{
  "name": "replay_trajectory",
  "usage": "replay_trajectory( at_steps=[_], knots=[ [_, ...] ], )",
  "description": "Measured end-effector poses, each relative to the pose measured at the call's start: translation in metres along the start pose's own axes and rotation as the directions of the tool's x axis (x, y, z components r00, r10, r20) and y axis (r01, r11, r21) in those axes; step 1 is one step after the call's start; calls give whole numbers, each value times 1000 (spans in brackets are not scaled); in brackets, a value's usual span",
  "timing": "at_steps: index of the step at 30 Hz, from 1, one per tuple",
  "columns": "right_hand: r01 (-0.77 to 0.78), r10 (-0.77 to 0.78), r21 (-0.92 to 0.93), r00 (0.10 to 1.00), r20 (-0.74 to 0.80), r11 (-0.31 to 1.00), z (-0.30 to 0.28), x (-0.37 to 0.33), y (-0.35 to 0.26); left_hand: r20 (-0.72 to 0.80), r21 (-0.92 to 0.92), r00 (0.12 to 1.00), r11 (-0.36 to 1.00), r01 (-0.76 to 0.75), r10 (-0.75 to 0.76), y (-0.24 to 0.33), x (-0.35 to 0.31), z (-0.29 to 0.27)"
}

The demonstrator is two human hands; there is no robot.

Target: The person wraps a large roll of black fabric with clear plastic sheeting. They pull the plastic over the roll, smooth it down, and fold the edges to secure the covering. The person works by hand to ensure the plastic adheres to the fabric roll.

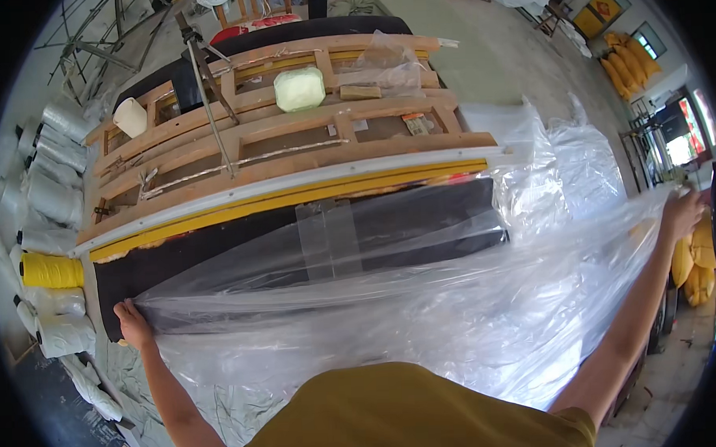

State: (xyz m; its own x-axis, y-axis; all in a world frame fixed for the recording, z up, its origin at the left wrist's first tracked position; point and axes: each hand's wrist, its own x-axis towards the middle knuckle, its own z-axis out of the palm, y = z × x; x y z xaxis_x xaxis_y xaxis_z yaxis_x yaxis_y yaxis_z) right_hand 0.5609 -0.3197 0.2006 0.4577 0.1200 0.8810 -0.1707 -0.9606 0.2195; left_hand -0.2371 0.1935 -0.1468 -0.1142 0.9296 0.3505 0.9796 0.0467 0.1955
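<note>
A large sheet of clear plastic film (392, 309) stretches across in front of me, pulled taut between my two hands. My left hand (133, 322) is closed on its left edge, beside the corner of a long black panel (421, 213). Out to the far right and raised, my right hand (683, 212) is closed on the other end. Through the film the black panel shows, with a strip of clear tape or plastic (327, 236) lying across its middle. More crumpled film (585, 164) lies at the panel's right end.
Behind the panel lies a wooden frame (293, 167) with a yellow strip (294, 206) along it. On it are a pale green tub (299, 89), a white cup-like container (130, 118) and a metal stand (208, 103). Rolls (53, 195) and a yellow spool (52, 270) line the left.
</note>
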Motion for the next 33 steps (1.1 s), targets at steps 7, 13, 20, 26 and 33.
replay_trajectory(
  at_steps=[7, 13, 20, 26, 33],
  knots=[
    [516, -774, 742, 634, 6, 429, -39, -228, -156, -37, -20, 998, 999, -49, 49, 10, 1, 4],
    [64, -768, 987, 637, 70, 144, -39, -294, -169, 19, -48, 990, 989, -137, 138, 4, -8, -10],
    [204, -899, 935, 393, 194, 290, -91, -341, -159, 103, -388, 953, 871, 302, -284, -109, -6, -19],
    [267, -949, 959, 314, 6, 95, -98, -342, -200, -204, -14, 975, 996, 84, -85, -172, -4, -34],
    [279, -945, 959, 324, -44, 51, -123, -344, -226, -102, -169, 987, 980, 102, -121, -159, -30, -61]
  ],
)
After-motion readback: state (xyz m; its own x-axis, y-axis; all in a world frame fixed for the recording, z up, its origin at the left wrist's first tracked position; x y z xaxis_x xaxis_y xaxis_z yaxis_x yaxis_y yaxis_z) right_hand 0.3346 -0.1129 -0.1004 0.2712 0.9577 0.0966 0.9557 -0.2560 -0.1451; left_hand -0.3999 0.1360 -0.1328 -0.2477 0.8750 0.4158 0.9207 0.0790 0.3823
